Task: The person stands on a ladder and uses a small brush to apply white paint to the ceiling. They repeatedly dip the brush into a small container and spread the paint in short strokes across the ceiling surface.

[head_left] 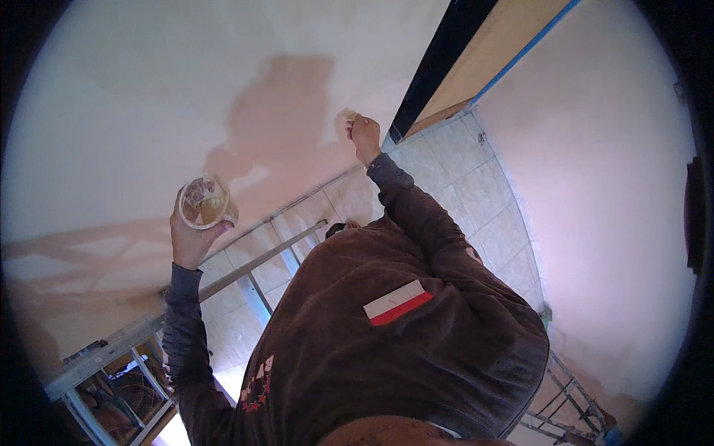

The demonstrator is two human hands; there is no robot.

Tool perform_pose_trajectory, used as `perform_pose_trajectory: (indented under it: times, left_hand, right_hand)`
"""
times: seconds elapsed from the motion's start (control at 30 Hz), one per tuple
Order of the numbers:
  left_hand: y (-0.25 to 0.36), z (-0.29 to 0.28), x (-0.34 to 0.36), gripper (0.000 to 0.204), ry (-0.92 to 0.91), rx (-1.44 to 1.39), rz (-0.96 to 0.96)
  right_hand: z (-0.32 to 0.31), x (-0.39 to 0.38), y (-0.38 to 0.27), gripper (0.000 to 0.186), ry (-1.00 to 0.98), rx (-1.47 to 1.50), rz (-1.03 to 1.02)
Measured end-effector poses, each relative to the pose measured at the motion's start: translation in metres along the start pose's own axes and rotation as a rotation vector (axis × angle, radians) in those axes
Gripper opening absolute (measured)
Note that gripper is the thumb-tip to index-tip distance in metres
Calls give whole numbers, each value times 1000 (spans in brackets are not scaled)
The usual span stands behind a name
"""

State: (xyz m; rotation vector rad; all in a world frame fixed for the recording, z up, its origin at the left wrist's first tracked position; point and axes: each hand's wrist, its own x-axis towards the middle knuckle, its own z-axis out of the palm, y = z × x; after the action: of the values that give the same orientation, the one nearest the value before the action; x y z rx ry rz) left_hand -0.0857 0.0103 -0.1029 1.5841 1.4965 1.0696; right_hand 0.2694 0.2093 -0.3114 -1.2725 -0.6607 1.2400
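My left hand (192,236) is wrapped round a round, clear plastic tub (216,202), held up in front of the pale wall (149,97). Pale and brownish residue coats the inside of the tub. To the right and farther up, my right hand (364,137) is closed on a small whitish piece (346,115) at the wall's surface. Its kind is too small and blurred to tell. The fingers' far side is hidden. Shadows of my body and arms fall on the wall between both hands.
Right of my right hand stands a dark-edged door frame (439,74) with blue tape. Below me is a tiled floor (476,186). A metal ladder (134,334) stands at lower left, and a dark metal rack (569,398) at lower right.
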Motion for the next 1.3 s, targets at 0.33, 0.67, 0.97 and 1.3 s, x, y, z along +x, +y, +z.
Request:
perform_pose_trajectory:
  times: [0.33, 0.67, 0.97, 1.3]
  left_hand:
    - [-14, -7, -1, 85, -20, 10, -35]
    - [-9, -3, -3, 85, -15, -15, 14]
    - [-10, -6, 4, 85, -22, 129, 29]
    - [-12, -7, 0, 80, -22, 79, -4]
  right_hand:
    - [64, -34, -105, 23, -59, 255, -211]
    - [3, -61, -102, 28, 12, 221, -154]
    - [-15, 40, 39, 21, -17, 222, 96]
    - [41, -25, -155, 20, -87, 314, -185]
